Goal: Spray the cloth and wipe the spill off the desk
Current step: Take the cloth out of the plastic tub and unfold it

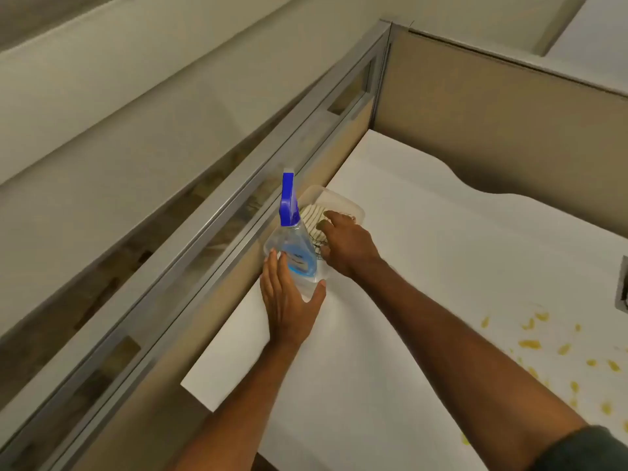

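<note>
A clear spray bottle with a blue trigger head stands in a clear plastic tray at the desk's left edge. A pale striped cloth lies in the same tray behind the bottle. My left hand is open, its fingers and thumb spread around the bottle's base, touching or almost touching it. My right hand reaches into the tray with its fingers resting on the cloth. Yellow spill drops are scattered over the white desk at the right.
Beige partition walls with a metal frame close off the desk at the left and back. A dark object shows at the right edge of the view. The desk's left end drops off near my left forearm.
</note>
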The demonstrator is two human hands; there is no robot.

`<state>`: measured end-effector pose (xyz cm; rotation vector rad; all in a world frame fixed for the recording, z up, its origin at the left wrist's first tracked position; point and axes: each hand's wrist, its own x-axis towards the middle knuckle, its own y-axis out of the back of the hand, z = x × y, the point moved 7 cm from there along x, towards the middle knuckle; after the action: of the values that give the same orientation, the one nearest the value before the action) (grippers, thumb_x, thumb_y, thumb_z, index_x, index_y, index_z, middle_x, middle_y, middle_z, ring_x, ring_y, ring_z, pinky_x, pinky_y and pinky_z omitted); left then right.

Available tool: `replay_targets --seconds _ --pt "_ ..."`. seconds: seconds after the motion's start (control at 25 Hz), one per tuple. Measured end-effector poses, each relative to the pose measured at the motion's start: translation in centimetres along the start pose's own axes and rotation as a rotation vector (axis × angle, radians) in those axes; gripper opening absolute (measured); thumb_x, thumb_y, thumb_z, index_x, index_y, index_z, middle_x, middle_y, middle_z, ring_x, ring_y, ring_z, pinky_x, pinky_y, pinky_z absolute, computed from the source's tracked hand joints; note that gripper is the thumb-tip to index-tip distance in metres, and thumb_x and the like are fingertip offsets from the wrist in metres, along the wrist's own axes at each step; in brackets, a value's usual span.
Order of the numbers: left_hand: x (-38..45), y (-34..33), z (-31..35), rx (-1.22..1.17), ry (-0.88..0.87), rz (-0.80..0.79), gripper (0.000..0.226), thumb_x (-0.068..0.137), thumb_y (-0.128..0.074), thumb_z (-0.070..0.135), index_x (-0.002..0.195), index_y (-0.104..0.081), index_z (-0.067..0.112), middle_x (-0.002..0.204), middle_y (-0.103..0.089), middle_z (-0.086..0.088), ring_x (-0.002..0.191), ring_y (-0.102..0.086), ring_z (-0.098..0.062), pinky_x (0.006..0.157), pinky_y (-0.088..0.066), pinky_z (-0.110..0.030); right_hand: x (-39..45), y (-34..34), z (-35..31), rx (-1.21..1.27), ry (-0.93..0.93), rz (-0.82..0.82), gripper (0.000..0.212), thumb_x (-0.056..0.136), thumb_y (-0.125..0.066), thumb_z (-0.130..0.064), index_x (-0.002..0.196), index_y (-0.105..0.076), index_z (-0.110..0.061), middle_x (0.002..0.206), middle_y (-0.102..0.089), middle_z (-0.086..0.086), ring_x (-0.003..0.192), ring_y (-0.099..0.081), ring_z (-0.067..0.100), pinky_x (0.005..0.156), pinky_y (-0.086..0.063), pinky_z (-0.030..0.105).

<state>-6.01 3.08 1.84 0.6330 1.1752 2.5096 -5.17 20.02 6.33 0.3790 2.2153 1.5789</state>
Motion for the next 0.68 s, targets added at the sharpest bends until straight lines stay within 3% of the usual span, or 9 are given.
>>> replay_targets --seconds 0.24,0.48,0.68 --pt "-0.4 -0.3 -0.2 -0.097 0.071 0.0 0.089 0.09 -0.063 0.062 0.155 -0.029 0.013 0.16 -0.041 -0.016 0.146 -0.045 -0.033 0.11 -0.049 -0.057 3.5 -3.1 0.1 -0.245 -0.008 -0.205 0.074 0.09 -0.077 -0.042 0.15 -0.041 -0.017 0.15 -0.051 0.011 0.135 -0.054 0.029 0.108 -0.05 0.04" --pt "-0.3 -0.4 -0.3 -0.096 0.074 0.008 0.087 0.094 -0.051 0.073 0.154 -0.033 0.012 0.16 -0.042 -0.015 0.145 -0.047 -0.031 0.11 -0.05 -0.056 5.6 -4.4 0.2 -0.243 -0.055 -0.182 0.072 0.097 -0.07 -0.043 0.154 -0.035 -0.018 0.159 -0.041 0.012 0.143 -0.043 0.03 0.111 -0.049 0.042" --pt "-0.3 -0.6 -0.4 -0.107 0.09 -0.012 0.088 0.094 -0.048 0.075 0.155 -0.031 0.014 0.162 -0.039 -0.014 0.147 -0.044 -0.03 0.113 -0.048 -0.055 5.7 -3.7 0.8 -0.132 -0.044 -0.138 0.062 0.099 -0.068 -0.042 0.15 -0.043 -0.018 0.152 -0.052 0.012 0.136 -0.053 0.03 0.109 -0.051 0.04"
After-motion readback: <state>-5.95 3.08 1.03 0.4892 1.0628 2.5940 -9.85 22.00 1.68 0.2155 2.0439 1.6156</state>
